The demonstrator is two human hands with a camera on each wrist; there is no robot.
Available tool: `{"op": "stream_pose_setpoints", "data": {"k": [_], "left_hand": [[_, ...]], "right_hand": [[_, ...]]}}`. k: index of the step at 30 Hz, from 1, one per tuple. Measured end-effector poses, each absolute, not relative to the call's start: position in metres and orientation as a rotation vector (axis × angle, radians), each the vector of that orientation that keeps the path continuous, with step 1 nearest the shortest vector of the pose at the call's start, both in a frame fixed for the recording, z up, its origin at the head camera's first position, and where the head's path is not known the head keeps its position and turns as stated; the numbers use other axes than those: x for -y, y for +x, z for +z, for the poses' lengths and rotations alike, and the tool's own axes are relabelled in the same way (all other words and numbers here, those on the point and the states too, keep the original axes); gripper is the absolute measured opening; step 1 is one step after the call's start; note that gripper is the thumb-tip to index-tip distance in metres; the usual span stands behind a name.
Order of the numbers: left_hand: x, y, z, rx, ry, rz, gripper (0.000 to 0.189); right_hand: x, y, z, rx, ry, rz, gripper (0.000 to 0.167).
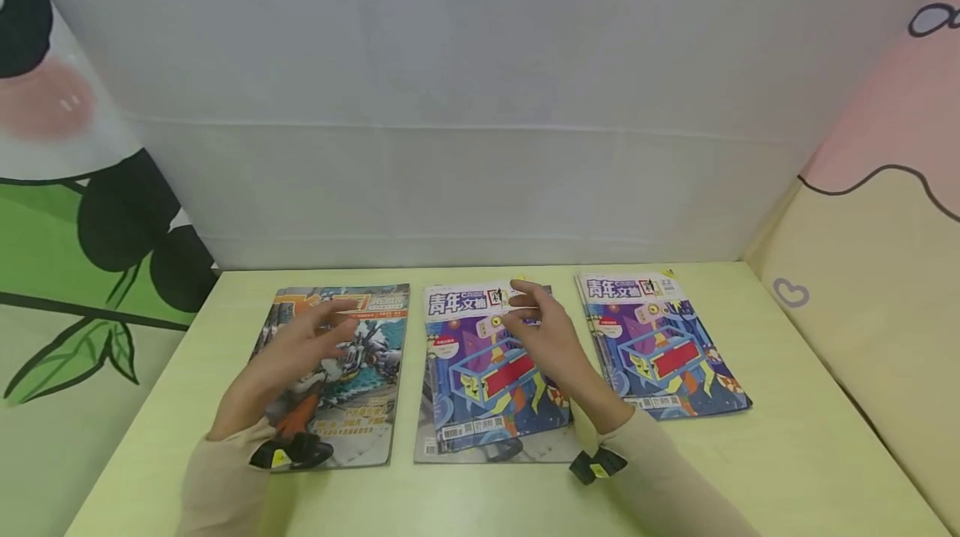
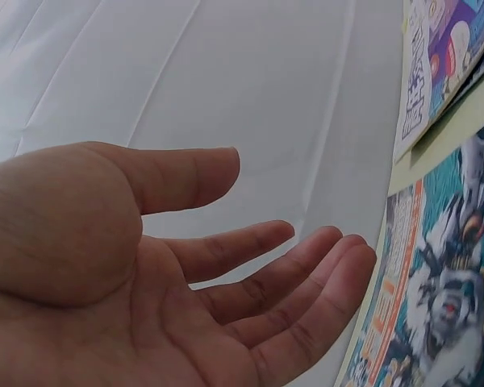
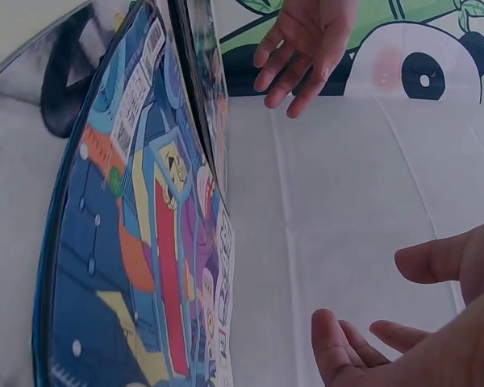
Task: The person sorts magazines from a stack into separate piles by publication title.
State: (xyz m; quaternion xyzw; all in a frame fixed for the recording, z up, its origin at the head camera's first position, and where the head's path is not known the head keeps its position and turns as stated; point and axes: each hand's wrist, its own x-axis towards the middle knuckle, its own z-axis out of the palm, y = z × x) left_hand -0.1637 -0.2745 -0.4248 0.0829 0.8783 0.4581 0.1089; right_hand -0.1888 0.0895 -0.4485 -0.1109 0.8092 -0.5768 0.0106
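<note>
My left hand [image 1: 300, 353] hovers above a magazine [image 1: 360, 420] with a robot-like figure on its cover, at the left of the table. In the left wrist view its fingers [image 2: 298, 322] are loosely bent, with nothing between them and the thumb. My right hand [image 1: 551, 341] is over the middle pile, fingers relaxed and holding nothing. On top there lies a purple-and-blue magazine [image 1: 480, 391], slightly askew on a larger greyish magazine [image 1: 540, 449]. In the right wrist view the purple-and-blue cover [image 3: 105, 274] is apart from the right hand [image 3: 395, 347].
At the right of the pale yellow table [image 1: 795, 404] lies a stack of magazines [image 1: 667, 353] with the same purple-and-blue cover. A white cloth backdrop [image 1: 480, 195] rises behind. Cartoon-printed panels [image 1: 885, 295] stand at both sides.
</note>
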Motion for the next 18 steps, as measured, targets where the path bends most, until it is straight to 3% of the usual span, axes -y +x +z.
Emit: {"op": "stream_pose_setpoints", "data": {"k": [18], "left_hand": [[0.215,-0.184,-0.420,-2.465,0.282,1.450,0.065]], "right_hand": [[-0.138,-0.188,-0.447,-2.556,-0.194,-1.758,0.057]]}}
